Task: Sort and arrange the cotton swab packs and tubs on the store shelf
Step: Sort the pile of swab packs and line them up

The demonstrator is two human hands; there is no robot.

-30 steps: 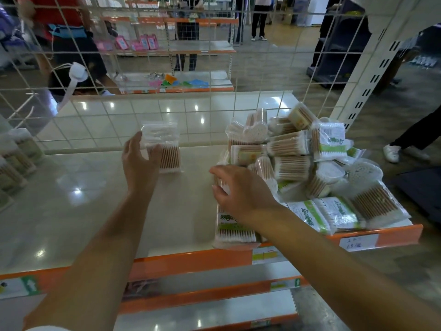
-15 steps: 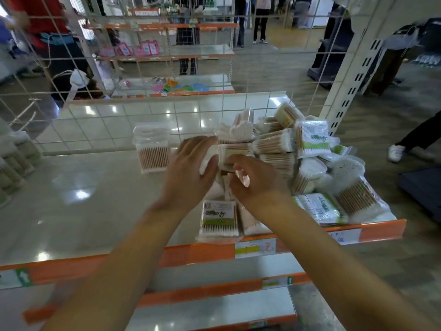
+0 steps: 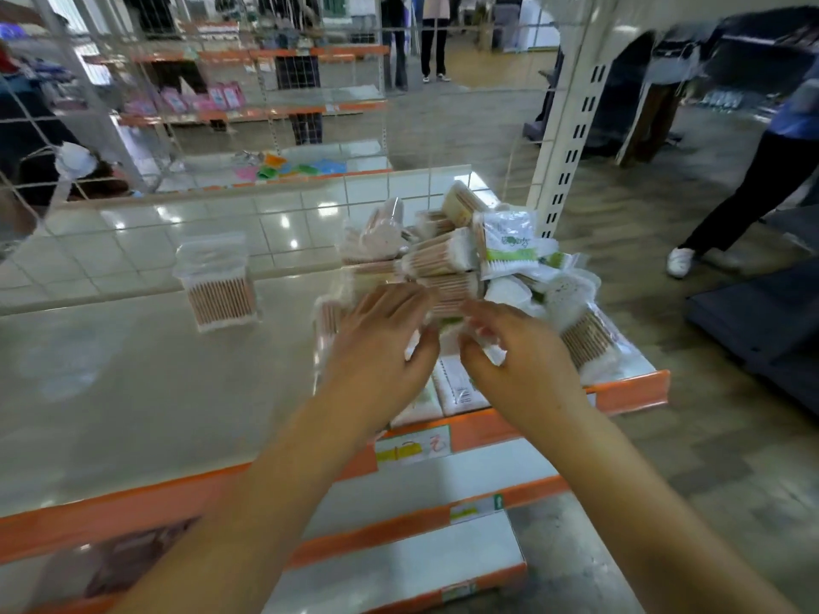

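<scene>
The left hand (image 3: 376,347) lies over the near left side of the heap of cotton swab packs (image 3: 456,277), palm down, its fingers reaching forward and its thumb turned in toward the other hand; motion blur hides whether those fingers close on a pack or merely rest on it, so I cannot tell. The right hand (image 3: 516,361) sits just beside it, fingers curled downward at the front of the heap, and here too the blur hides whether anything is pinched between them. Between and under the two hands lie flat white packs (image 3: 456,387) at the shelf's front edge. The heap itself rises behind the hands at the right end of the shelf (image 3: 133,392), with rolls of wooden-stick swabs lying crosswise and a green-and-white printed pack (image 3: 509,245) tilted near the top. One clear pack (image 3: 217,281) stands upright on its own, well apart to the left, close to the wire grid (image 3: 310,126) at the back. An orange rail (image 3: 629,389) with a price label (image 3: 412,449) edges the shelf front. At the far right a person's dark trouser leg and white shoe (image 3: 680,261) stand on the floor.
</scene>
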